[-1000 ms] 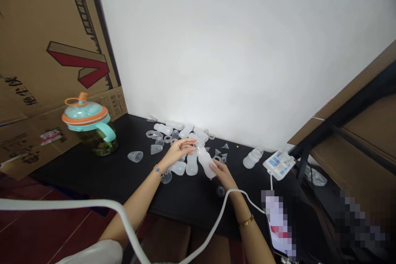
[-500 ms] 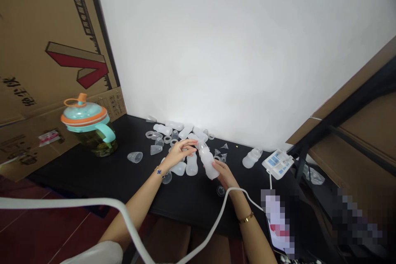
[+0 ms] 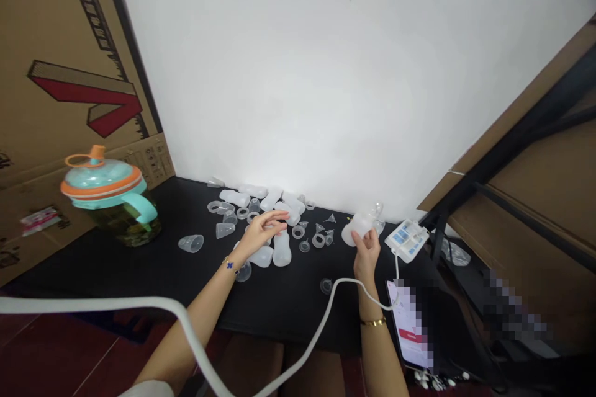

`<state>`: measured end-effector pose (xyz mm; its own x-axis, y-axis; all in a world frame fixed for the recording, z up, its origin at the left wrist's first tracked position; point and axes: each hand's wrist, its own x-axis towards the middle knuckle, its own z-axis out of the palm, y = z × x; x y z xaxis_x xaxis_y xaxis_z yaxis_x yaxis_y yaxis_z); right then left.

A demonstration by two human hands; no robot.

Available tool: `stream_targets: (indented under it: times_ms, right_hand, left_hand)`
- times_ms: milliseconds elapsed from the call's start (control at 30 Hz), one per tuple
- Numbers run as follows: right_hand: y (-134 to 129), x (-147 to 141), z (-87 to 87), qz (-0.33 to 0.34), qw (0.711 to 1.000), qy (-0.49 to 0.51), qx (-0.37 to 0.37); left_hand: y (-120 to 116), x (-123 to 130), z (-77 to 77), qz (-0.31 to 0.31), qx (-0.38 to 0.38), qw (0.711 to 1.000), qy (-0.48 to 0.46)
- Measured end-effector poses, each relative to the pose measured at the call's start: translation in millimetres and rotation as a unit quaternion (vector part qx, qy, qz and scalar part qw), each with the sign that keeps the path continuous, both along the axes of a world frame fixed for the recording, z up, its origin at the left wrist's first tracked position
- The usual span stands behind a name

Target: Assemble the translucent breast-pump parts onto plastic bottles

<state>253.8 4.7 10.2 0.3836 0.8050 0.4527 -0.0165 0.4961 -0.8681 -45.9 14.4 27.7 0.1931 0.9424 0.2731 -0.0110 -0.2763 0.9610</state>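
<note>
A frosted white baby bottle (image 3: 354, 229) with a clear cap is gripped by my right hand (image 3: 367, 253), tilted with its cap toward the wall. Behind it, a second capped bottle (image 3: 380, 226) is mostly hidden. My left hand (image 3: 261, 234) hovers with fingers stretched out over a cluster of loose bottle bodies, holding nothing. An upright-looking white bottle body (image 3: 282, 249) lies just beneath its fingertips. Clear domed caps (image 3: 225, 231), ring collars (image 3: 298, 232) and small clear nipples (image 3: 329, 219) are scattered around on the black table (image 3: 288, 298).
A large jug (image 3: 112, 198) with an orange-rimmed lid stands at left before a cardboard box (image 3: 60, 25). A white power strip (image 3: 406, 240) and a phone (image 3: 410, 329) lie at right. A white cable (image 3: 321, 335) crosses in front of my arms.
My right hand has carried the capped bottle rightward, away from my left hand and beside the other capped bottle. My left hand stays over the pile. The view has shifted slightly right.
</note>
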Motion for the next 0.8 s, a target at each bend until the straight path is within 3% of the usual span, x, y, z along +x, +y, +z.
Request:
stream_targets:
  times_ms: [100, 200, 333, 533, 700, 800]
  right_hand:
    - [5.8, 6.7, -3.1, -0.023, 1.0, -0.002, -0.012]
    - [12.3, 9.1, -10.0, -0.052, 0.993, -0.076, -0.076]
    - [17.8, 14.0, -18.6, -0.141, 0.937, -0.242, -0.21]
    - [17.9, 22.7, -20.0, -0.147, 0.871, -0.349, -0.313]
    - [13.0, 20.1, -11.1, -0.149, 0.826, -0.401, -0.366]
    - [9.1, 17.7, -3.4, -0.16, 0.776, -0.452, -0.409]
  left_hand:
    - [0.3, -0.3, -0.1, 0.005, 0.001, 1.0, 0.002]
    - [-0.1, -0.7, 0.5, 0.009, 0.007, 1.0, 0.007]
    - [-1.2, -1.0, 2.0, 0.016, 0.011, 1.0, 0.012]
    - [-2.4, -0.4, 3.4, 0.017, 0.004, 1.0, 0.013]
    - [-3.3, 0.2, 3.3, 0.012, 0.004, 1.0, 0.017]
    - [-3.7, 0.4, 3.8, 0.015, 0.004, 1.0, 0.023]
